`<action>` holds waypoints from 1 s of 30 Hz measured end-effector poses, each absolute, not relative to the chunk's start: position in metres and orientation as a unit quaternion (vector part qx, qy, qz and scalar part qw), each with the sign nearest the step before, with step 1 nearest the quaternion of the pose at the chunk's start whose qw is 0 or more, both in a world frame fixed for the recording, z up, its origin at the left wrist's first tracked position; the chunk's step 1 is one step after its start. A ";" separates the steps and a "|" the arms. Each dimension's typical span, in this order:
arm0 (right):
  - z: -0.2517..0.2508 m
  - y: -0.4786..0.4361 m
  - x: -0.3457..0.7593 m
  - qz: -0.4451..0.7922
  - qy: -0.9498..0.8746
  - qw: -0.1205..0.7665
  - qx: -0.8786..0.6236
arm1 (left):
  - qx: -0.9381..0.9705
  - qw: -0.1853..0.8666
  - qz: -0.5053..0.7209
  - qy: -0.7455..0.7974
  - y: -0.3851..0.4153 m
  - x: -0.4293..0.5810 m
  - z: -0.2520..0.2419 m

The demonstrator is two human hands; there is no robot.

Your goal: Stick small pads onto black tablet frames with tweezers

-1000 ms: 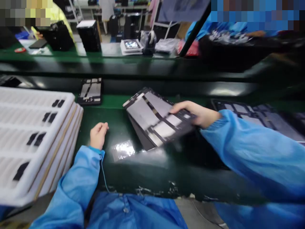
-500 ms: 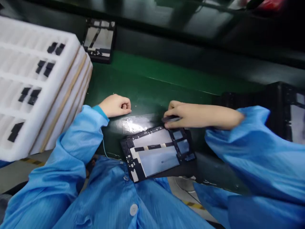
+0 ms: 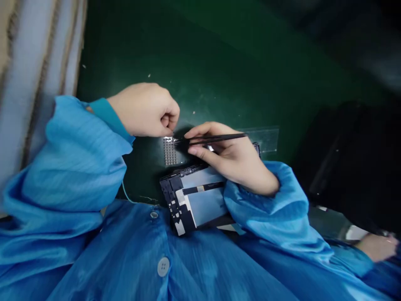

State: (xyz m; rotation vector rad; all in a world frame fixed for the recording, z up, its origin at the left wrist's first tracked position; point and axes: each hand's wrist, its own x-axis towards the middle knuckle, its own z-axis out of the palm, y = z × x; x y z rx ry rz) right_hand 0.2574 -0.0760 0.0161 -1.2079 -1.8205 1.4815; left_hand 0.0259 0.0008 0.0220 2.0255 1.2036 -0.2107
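A dark tablet frame with grey panels lies at the near edge of the green bench, partly under my right sleeve. My right hand is closed on black tweezers, whose tips point left to a clear sheet of tiny grid-like parts. Just above that sheet my left hand is curled into a loose fist, its fingertips pinched together at the sheet's top edge. What those fingertips hold, if anything, is too small to see.
A stack of white foam trays stands at the left edge. A dark bin or tray sits at the right. A clear strip lies on the bench behind my right hand. Another person's hand shows at the lower right.
My view has tilted down and closer. The right hand put the tablet frame at the bench's near edge and now holds tweezers. Both hands have come together over the small sheet.
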 end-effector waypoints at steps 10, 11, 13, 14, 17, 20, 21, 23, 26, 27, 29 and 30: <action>0.009 -0.076 0.264 0.467 -0.754 0.228 -0.402 | 0.840 0.310 -0.114 0.430 0.002 0.020 0.030; 0.008 -0.077 0.264 0.463 -0.758 0.227 -0.400 | 0.840 0.308 -0.117 0.432 0.002 0.020 0.030; 0.008 -0.077 0.265 0.454 -0.766 0.227 -0.395 | 0.841 0.304 -0.115 0.432 0.002 0.020 0.030; 0.007 -0.076 0.265 0.445 -0.775 0.227 -0.386 | 0.842 0.304 -0.112 0.432 0.001 0.020 0.030; 0.007 -0.071 0.264 0.407 -0.812 0.220 -0.355 | 0.842 0.296 -0.114 0.436 0.001 0.021 0.030; 0.008 -0.065 0.265 0.431 -0.805 0.207 -0.352 | 0.836 0.290 -0.130 0.447 0.000 0.021 0.032; 0.010 -0.067 0.265 0.459 -0.784 0.214 -0.359 | 0.834 0.290 -0.131 0.451 0.000 0.022 0.032; 0.015 -0.079 0.265 0.513 -0.718 0.261 -0.391 | 0.830 0.291 -0.120 0.460 0.000 0.022 0.031; 0.021 -0.123 0.259 0.498 -0.598 0.407 -0.479 | 0.831 0.284 -0.110 0.466 -0.001 0.023 0.029; 0.021 -0.141 0.255 0.472 -0.560 0.451 -0.510 | 0.833 0.280 -0.111 0.463 -0.001 0.023 0.029; 0.016 -0.176 0.245 0.424 -0.508 0.505 -0.553 | 0.841 0.274 -0.116 0.453 -0.002 0.022 0.028; 0.011 -0.189 0.240 0.406 -0.500 0.520 -0.561 | 0.843 0.271 -0.116 0.450 -0.002 0.022 0.027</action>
